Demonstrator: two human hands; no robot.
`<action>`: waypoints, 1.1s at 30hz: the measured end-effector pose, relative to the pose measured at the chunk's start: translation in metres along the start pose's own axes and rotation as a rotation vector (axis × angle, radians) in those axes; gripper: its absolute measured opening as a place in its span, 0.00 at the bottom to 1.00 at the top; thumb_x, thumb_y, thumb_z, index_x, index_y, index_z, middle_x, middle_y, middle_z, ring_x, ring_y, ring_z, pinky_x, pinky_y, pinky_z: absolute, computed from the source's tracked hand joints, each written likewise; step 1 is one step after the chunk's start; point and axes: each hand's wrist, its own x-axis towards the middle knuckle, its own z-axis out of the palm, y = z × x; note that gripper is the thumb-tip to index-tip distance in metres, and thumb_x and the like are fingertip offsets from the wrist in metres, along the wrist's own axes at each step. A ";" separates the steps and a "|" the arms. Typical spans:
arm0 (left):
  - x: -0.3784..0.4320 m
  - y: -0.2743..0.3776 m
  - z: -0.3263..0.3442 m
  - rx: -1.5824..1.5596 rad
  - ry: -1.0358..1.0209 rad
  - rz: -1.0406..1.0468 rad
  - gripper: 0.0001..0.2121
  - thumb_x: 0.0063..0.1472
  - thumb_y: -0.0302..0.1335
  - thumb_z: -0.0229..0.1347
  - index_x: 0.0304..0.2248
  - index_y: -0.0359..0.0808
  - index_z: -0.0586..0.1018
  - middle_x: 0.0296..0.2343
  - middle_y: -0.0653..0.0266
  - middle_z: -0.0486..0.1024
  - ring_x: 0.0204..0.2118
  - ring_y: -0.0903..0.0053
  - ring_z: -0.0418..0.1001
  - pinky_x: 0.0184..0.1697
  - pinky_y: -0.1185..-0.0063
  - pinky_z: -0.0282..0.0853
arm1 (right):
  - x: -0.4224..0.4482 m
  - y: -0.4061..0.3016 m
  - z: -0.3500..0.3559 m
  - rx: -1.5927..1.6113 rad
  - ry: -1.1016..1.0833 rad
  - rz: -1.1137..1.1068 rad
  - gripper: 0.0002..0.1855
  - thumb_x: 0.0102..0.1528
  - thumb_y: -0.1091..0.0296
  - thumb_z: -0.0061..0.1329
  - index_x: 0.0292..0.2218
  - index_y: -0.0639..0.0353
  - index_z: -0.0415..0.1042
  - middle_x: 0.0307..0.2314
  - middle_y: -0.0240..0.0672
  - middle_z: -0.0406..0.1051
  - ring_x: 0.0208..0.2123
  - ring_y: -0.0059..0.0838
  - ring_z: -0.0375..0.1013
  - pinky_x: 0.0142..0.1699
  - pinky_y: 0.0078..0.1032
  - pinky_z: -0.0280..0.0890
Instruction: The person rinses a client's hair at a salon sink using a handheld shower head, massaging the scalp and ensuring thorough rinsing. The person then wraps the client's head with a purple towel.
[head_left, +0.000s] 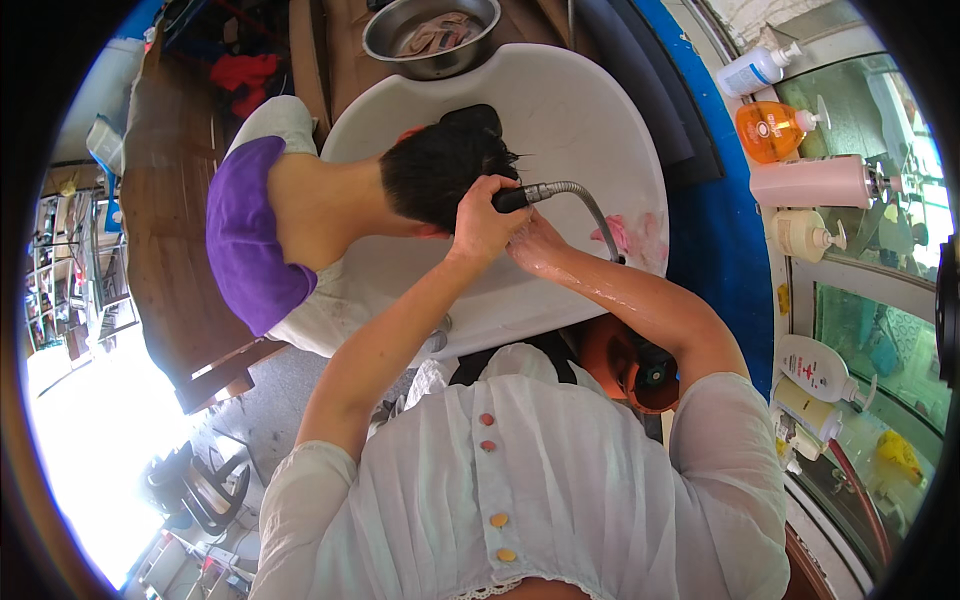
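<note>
My left hand grips the black handle of a hand shower, right beside a person's wet dark hair. A ribbed metal hose curves from the handle down to the basin. Wet and shiny, my right hand is just below the handle near the head; its fingers are partly hidden, so its grip does not show. The person bends face down over a white shampoo basin, with a purple cloth and a white towel about the shoulders.
A steel bowl with cloth inside stands beyond the basin. Along the right ledge are several pump bottles, including an orange bottle and a pink bottle. An orange-brown container is below the basin; a kettle stands at lower left.
</note>
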 end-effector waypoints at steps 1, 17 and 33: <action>0.001 0.001 0.000 0.001 -0.006 -0.009 0.14 0.42 0.25 0.61 0.32 0.34 0.76 0.29 0.59 0.71 0.33 0.67 0.72 0.38 0.75 0.68 | -0.001 0.001 -0.001 0.021 -0.073 0.022 0.16 0.57 0.65 0.36 0.46 0.55 0.67 0.46 0.32 0.65 0.56 0.29 0.54 0.62 0.35 0.45; -0.023 0.024 0.041 -0.110 -0.118 0.193 0.15 0.40 0.22 0.62 0.32 0.33 0.76 0.29 0.61 0.73 0.33 0.72 0.73 0.39 0.78 0.68 | -0.005 0.025 0.013 1.834 -0.063 1.116 0.10 0.54 0.69 0.39 0.36 0.57 0.71 0.34 0.38 0.72 0.35 0.32 0.72 0.42 0.31 0.63; 0.001 0.002 0.003 -0.869 -0.228 -0.366 0.15 0.56 0.38 0.54 0.37 0.37 0.75 0.35 0.62 0.73 0.43 0.71 0.69 0.47 0.72 0.67 | -0.024 -0.009 -0.144 2.286 0.430 0.751 0.15 0.59 0.62 0.41 0.48 0.48 0.65 0.51 0.24 0.63 0.52 0.22 0.59 0.56 0.36 0.51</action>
